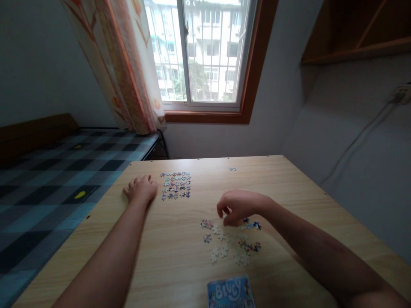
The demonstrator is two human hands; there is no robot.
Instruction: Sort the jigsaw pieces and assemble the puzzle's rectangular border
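My left hand [140,188] rests on the wooden table [289,188] with its fingers curled under, just left of a partly assembled block of jigsaw pieces [176,185]. My right hand [238,206] hovers over a scatter of loose jigsaw pieces [229,241], fingers pinched together at a small piece I can barely make out. Some loose pieces lie colour side up, others white side up. A blue puzzle box [230,293] lies at the table's near edge.
One stray piece [232,169] lies near the table's far edge. A bed with a blue checked cover [48,184] stands to the left. A window [205,51] with a curtain [122,64] is ahead, a wall [359,162] on the right.
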